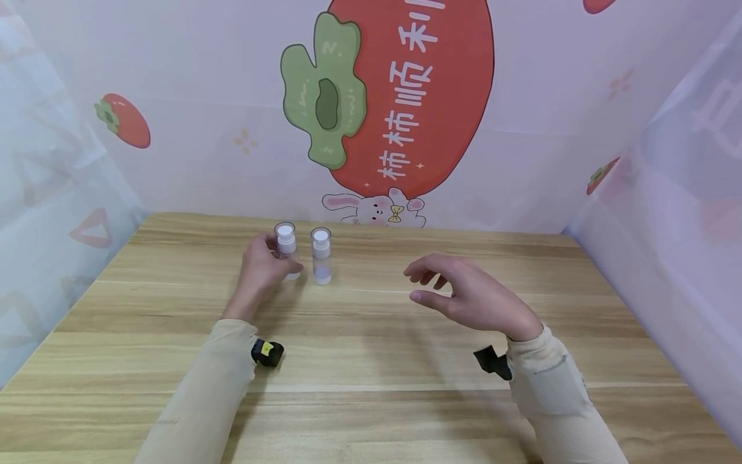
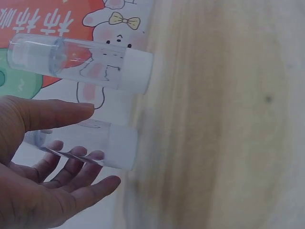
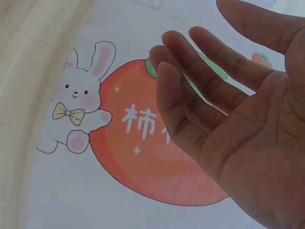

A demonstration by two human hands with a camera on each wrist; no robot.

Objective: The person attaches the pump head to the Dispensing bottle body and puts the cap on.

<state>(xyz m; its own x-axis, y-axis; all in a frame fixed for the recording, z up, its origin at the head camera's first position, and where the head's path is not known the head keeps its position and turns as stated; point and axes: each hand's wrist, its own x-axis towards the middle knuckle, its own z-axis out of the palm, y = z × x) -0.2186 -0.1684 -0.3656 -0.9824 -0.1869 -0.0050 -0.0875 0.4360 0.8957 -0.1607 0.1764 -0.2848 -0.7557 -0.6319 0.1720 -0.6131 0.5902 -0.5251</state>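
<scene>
Two clear pump bottles with white pump heads and white bases stand upright side by side toward the back of the table. My left hand [image 1: 263, 267] is around the left bottle [image 1: 288, 248], thumb on one side and fingers on the other. In the left wrist view, the fingers [image 2: 81, 164] show partly through the clear wall of this bottle [image 2: 119, 148], with a gap at the lowest fingertip. The right bottle [image 1: 321, 256] stands just beyond the thumb. Over the table to the right, my right hand [image 1: 464, 290] hovers with relaxed, slightly bent fingers and holds nothing.
The wood-grain table [image 1: 359, 361] ends at a printed back wall [image 1: 203, 161] with a large persimmon and a rabbit. Pale printed sheets rise at the left [image 1: 52, 161] and right [image 1: 690, 212] sides. Each wrist carries a small black camera mount.
</scene>
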